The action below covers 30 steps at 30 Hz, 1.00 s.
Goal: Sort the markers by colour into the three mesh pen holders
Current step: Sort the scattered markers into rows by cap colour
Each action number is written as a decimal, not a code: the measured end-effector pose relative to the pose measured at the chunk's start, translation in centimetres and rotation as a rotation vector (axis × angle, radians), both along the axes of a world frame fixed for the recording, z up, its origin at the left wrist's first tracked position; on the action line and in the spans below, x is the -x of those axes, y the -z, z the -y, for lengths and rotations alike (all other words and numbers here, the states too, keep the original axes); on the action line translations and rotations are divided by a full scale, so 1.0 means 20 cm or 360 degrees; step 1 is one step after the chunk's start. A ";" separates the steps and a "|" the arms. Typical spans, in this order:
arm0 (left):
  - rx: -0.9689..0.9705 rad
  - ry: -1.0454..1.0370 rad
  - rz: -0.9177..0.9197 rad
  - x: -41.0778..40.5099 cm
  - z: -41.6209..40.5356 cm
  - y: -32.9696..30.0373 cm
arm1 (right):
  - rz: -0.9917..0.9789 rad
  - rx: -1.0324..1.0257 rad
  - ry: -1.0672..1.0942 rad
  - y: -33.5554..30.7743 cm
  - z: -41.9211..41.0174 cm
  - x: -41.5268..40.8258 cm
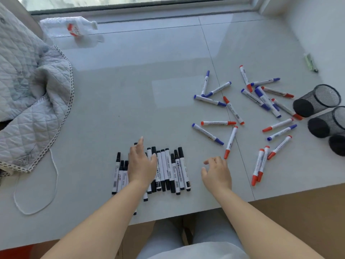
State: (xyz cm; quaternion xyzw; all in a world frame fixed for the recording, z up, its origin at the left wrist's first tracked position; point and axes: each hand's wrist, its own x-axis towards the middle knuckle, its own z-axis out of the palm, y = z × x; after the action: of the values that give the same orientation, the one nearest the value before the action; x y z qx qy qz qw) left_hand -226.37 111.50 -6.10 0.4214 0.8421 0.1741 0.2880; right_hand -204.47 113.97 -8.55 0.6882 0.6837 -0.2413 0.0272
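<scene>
Many black markers [168, 169] lie in a row under the flat, spread left hand [141, 165]; the right hand [216, 172] hovers, fingers loose and empty. Gathering them into one bundle, caps aligned, should suit the three tipped-over mesh holders [315, 100].

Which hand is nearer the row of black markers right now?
Left. The left hand lies over the row of black markers; the right hand hovers just beside its right end, holding nothing.
</scene>
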 end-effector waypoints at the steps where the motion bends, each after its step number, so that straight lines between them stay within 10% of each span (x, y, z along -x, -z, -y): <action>1: -0.0035 0.0047 0.0064 -0.05 -0.04 -0.02 | 0.0036 -0.0022 0.0019 -0.01 -0.01 -0.06; 17: 0.0334 0.0249 0.0170 -1.03 -0.53 0.04 | -0.0017 -0.0034 0.0335 -0.03 -0.43 -1.12; 30: 0.0279 0.0008 -0.0238 -1.27 -0.66 0.15 | 0.0219 -0.0189 -0.0552 0.01 -0.97 -1.41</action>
State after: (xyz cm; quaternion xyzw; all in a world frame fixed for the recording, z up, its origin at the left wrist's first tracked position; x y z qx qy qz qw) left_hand -200.87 124.76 -9.01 0.4084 0.8722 0.0672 0.2606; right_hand -176.34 133.28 -8.77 0.5755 0.8015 -0.1447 0.0745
